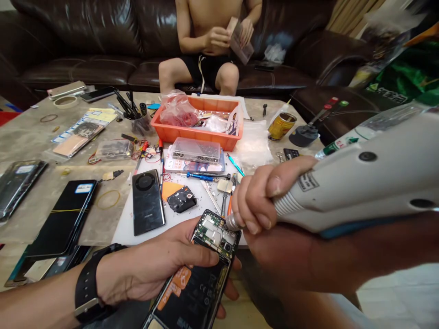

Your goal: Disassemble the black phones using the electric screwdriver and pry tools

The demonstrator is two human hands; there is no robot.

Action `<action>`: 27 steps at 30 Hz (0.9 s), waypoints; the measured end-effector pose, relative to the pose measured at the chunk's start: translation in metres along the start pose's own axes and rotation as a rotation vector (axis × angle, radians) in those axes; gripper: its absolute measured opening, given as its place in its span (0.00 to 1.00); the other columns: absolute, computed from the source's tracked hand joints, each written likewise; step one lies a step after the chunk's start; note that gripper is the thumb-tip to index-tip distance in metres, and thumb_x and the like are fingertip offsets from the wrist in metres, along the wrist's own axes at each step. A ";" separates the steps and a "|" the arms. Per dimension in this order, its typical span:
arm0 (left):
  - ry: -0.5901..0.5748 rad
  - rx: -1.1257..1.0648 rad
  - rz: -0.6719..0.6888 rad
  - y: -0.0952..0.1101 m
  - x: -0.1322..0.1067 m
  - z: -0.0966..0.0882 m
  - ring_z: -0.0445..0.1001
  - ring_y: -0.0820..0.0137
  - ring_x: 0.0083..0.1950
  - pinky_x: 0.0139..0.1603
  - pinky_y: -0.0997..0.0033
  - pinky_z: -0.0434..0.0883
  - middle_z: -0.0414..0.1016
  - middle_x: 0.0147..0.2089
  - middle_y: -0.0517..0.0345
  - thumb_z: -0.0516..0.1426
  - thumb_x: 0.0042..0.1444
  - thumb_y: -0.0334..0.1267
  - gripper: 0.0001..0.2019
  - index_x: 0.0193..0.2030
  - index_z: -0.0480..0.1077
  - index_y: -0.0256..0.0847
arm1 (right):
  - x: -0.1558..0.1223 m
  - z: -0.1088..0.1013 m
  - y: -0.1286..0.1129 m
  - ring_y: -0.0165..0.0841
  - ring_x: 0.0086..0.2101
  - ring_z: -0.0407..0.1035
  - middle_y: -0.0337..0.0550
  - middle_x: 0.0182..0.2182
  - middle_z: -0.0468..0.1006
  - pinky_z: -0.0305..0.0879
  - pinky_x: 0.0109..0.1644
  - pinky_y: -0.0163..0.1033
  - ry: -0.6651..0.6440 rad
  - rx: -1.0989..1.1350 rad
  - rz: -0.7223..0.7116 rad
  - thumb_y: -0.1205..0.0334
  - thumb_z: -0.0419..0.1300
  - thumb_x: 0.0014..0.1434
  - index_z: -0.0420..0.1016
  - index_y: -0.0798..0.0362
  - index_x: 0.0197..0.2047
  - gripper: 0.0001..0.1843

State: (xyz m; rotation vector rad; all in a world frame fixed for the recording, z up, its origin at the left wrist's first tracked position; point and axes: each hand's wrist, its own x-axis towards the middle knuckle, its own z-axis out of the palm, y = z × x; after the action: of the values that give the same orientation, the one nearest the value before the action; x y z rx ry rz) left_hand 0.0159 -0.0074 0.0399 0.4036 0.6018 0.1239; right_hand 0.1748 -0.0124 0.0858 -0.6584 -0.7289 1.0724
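My left hand [154, 269] grips an opened phone [202, 278] with its back cover off, so the black battery and green circuit board show. A black watch sits on that wrist. My right hand [264, 201] is wrapped round the nose of a white electric screwdriver [356, 183], and its metal tip touches the top of the phone's board. Both hands are held low over the near edge of the table.
On the white mat [123, 233] lie a black phone back [147, 201], a small camera module, a blue screwdriver [206, 176] and tweezers. An orange tray [199, 132] and a clear parts box [195, 151] stand behind. Phones [65, 214] lie left. Another person sits on the sofa.
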 end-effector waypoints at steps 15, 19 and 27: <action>0.031 0.010 -0.015 0.002 0.002 -0.001 0.82 0.61 0.41 0.42 0.59 0.80 0.78 0.44 0.51 0.61 0.58 0.29 0.18 0.54 0.66 0.43 | -0.002 -0.004 0.001 0.29 0.16 0.56 0.34 0.15 0.62 0.52 0.18 0.36 -0.026 0.018 0.020 0.22 0.55 0.52 0.72 0.50 0.25 0.36; 0.040 0.023 -0.018 0.002 0.000 0.000 0.82 0.60 0.42 0.42 0.58 0.80 0.78 0.44 0.52 0.61 0.58 0.29 0.19 0.55 0.66 0.44 | -0.006 -0.008 0.005 0.30 0.17 0.56 0.36 0.17 0.65 0.51 0.18 0.36 -0.037 0.012 -0.012 0.26 0.57 0.55 0.74 0.49 0.28 0.31; 0.022 0.016 -0.009 0.001 -0.001 0.001 0.82 0.62 0.41 0.41 0.60 0.80 0.78 0.42 0.54 0.61 0.58 0.28 0.19 0.55 0.66 0.44 | -0.006 -0.009 0.004 0.30 0.17 0.57 0.35 0.17 0.65 0.56 0.19 0.38 -0.039 0.029 0.026 0.24 0.57 0.52 0.73 0.49 0.28 0.33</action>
State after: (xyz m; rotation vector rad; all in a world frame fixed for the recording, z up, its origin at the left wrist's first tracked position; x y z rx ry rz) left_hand 0.0155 -0.0073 0.0412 0.4151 0.6267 0.1154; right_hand 0.1778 -0.0178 0.0760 -0.6254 -0.7393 1.1201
